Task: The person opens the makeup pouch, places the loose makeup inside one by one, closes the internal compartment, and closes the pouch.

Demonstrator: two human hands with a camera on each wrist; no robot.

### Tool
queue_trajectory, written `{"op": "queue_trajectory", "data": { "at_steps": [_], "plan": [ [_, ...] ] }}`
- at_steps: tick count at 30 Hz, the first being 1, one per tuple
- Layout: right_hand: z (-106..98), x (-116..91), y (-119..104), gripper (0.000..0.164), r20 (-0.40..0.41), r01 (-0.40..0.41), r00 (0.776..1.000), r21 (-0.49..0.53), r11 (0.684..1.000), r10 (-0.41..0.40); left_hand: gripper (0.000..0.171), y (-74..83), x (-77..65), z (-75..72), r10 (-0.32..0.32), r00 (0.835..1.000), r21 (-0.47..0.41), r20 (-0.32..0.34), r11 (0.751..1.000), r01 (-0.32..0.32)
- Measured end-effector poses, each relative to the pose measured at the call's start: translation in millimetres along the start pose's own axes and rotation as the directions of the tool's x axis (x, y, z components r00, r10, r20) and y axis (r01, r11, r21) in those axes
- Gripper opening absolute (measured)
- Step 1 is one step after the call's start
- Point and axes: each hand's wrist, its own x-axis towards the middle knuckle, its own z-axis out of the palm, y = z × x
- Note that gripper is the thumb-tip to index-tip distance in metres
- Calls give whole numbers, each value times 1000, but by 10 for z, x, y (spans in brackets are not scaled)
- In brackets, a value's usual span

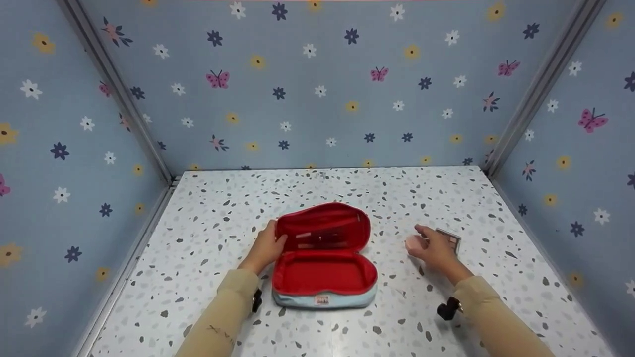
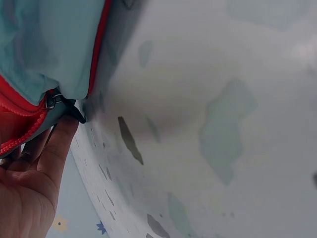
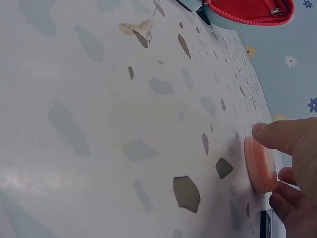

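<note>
- Left hand [image 1: 266, 247]: fingers grip red-lined case [image 1: 323, 275] at 10 o'clock edge.
- Right hand [image 1: 437, 253]: thumb and fingers grip pink compact [image 3: 259, 166], at case's 3 o'clock.
- Palette [image 1: 454, 241]: at compact's 3 o'clock.

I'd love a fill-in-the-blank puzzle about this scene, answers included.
1. The pouch lies open, its lining coloured ____.
2. The ____ grip holds the pouch's raised lid.
3. In the head view, the pink case is on the pouch's ____ side.
4. The wall shows flowers and winged pink ____.

Missing words: red; left; right; butterflies.
</note>
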Motion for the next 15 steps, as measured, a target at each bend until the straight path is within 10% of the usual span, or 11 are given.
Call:
{"op": "queue_trajectory", "data": {
  "at_steps": [15],
  "plan": [
    [27,-6,-50,63,12,-26,1000,-110,994,28,27,-37,6,12,48,998,48,-29,998,-47]
  ]
}}
